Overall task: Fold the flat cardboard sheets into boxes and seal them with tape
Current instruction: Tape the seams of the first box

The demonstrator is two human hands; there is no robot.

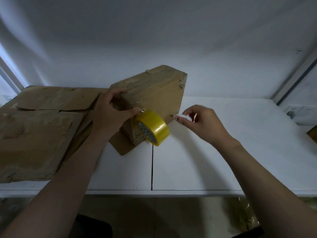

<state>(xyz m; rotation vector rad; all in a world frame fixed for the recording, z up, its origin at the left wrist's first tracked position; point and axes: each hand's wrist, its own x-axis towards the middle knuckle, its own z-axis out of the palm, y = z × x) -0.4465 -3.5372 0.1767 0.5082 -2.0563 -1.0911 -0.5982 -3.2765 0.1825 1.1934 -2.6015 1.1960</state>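
A folded cardboard box (159, 93) stands tilted on one end near the middle of the white tabletop (223, 160), its broad brown face turned toward the camera and one loose flap (120, 145) spread flat on the surface at its base. The left hand (109, 109) grips the box at its left edge: the fingers (118, 91) are curled over the upper corner and the thumb presses against the front face, right where a thin clear strip of tape leaves the roll. The yellow roll of tape (154, 126) sits on edge against the lower part of the box, just below that thumb, its patterned core facing down and left; whether its bottom rim touches the tabletop cannot be told. The right hand (204, 122) is just beside the box's lower right corner, its thumb and fingertips closed together on a small white piece (182, 116) that is too blurred to identify. To the left, touching the box's rear edge, lies a stack of flat cardboard sheets (37, 127), worn and scuffed, covering that side of the tabletop. A dark seam (152, 169) runs across the tabletop from its front edge to the roll. A white wall (154, 40) rises behind, and a wall socket (295, 112) sits at the far right.
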